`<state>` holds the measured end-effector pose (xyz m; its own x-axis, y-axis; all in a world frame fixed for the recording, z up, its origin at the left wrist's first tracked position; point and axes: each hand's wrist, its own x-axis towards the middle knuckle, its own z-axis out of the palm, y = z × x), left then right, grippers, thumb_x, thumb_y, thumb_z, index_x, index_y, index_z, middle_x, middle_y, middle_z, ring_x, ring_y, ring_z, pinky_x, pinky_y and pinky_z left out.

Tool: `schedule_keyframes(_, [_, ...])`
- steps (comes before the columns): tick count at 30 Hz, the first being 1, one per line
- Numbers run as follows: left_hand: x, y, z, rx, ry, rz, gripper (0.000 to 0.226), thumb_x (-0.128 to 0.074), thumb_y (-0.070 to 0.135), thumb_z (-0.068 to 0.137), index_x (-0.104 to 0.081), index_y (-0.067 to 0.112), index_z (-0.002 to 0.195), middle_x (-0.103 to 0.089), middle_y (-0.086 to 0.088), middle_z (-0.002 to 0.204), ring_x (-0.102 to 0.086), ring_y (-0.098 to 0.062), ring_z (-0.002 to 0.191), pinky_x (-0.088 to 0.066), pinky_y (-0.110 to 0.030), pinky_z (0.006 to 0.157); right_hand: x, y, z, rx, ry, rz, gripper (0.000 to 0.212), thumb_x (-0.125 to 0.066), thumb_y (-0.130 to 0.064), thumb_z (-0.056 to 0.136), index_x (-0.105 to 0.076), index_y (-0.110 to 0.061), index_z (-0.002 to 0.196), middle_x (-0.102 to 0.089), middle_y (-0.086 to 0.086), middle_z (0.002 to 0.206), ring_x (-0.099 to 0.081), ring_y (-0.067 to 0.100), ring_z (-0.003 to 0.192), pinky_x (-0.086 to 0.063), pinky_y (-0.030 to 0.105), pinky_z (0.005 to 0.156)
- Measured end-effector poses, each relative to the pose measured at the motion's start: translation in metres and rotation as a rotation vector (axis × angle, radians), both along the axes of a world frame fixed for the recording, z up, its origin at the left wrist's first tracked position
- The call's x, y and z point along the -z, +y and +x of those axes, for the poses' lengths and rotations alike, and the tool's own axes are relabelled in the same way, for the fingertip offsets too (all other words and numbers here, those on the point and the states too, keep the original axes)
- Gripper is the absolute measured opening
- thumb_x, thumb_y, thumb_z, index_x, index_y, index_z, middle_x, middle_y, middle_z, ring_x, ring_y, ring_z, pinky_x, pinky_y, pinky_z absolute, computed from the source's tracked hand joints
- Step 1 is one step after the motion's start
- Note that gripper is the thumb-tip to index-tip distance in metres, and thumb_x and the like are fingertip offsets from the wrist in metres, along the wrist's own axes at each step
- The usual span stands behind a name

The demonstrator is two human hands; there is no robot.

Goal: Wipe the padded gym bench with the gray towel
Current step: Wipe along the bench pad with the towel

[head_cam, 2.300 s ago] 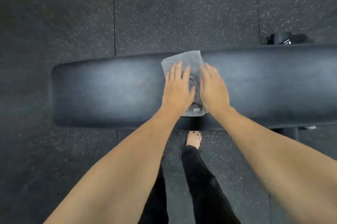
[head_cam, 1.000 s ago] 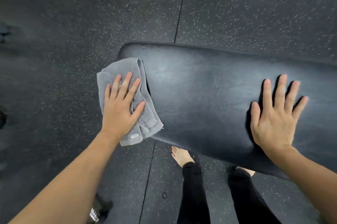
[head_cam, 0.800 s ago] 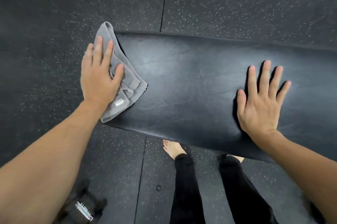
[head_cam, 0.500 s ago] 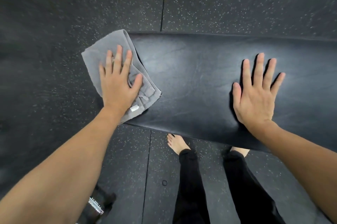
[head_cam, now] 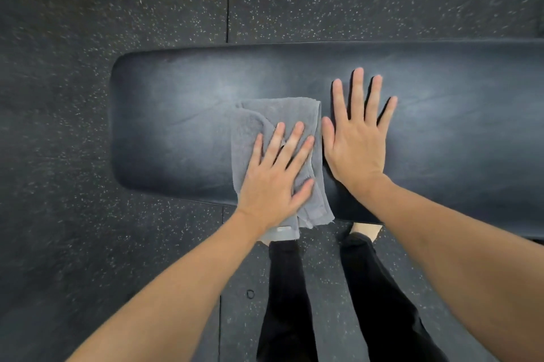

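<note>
Head view looked straight down on two bare forearms reaching over a padded gym bench (head_cam: 182,132). Left hand (head_cam: 275,182) lay flat and open, fingers spread, palm pressing down on the gray towel (head_cam: 279,114) without gripping it. Right hand (head_cam: 357,137) was likewise open and flat, fingers fanned apart, palm resting directly on the black vinyl just beside the towel, its thumb close to the towel's right fold. The towel was folded in loose layers and sat on the bench toward its near edge, with its lower end hanging over that edge and a small white label showing at the bottom. It lay well in from the bench's rounded left end, which was bare and slightly glossy. Below the near edge stood two legs in black trousers (head_cam: 290,297), with a bare foot (head_cam: 366,230) partly visible under the bench. All around was dark speckled rubber flooring (head_cam: 88,8) with thin tile seams.
</note>
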<state>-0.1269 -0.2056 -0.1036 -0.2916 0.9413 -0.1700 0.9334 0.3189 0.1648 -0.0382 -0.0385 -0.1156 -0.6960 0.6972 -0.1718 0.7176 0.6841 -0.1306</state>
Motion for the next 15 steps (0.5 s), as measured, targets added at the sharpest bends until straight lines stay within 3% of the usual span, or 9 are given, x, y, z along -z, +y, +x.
schedule_keyframes(5, [-0.002,0.03,0.009,-0.14,0.021,-0.039,0.071,-0.034,0.052,0.105,-0.021,0.02,0.166,-0.011,-0.005,0.175,-0.007,-0.03,0.162,-0.002,-0.052,0.13,-0.001,0.006,0.006,-0.04,0.076,-0.018,0.058,-0.023,-0.041,0.108,-0.019,-0.019,0.162,-0.01,0.013,0.17,-0.007,0.039,0.156,-0.01,0.062,0.124])
schedule_keyframes(8, [-0.002,0.076,0.039,-0.174,0.021,-0.03,0.071,-0.028,0.052,0.106,-0.018,0.015,0.166,-0.012,-0.009,0.174,-0.008,-0.032,0.161,-0.005,-0.055,0.13,-0.005,0.027,0.032,-0.039,0.184,-0.076,0.055,-0.028,-0.036,0.108,-0.027,-0.016,0.16,-0.018,0.011,0.169,-0.012,0.032,0.157,-0.015,0.056,0.125])
schedule_keyframes(15, [0.0,0.149,0.11,-0.055,-0.033,0.045,0.07,-0.041,0.046,0.101,-0.028,0.017,0.164,-0.019,-0.008,0.173,-0.016,-0.033,0.16,-0.009,-0.056,0.13,-0.021,0.13,0.15,0.071,0.117,-0.006,0.056,-0.033,-0.035,0.107,-0.026,-0.015,0.16,-0.017,0.012,0.169,-0.011,0.033,0.157,-0.012,0.057,0.123])
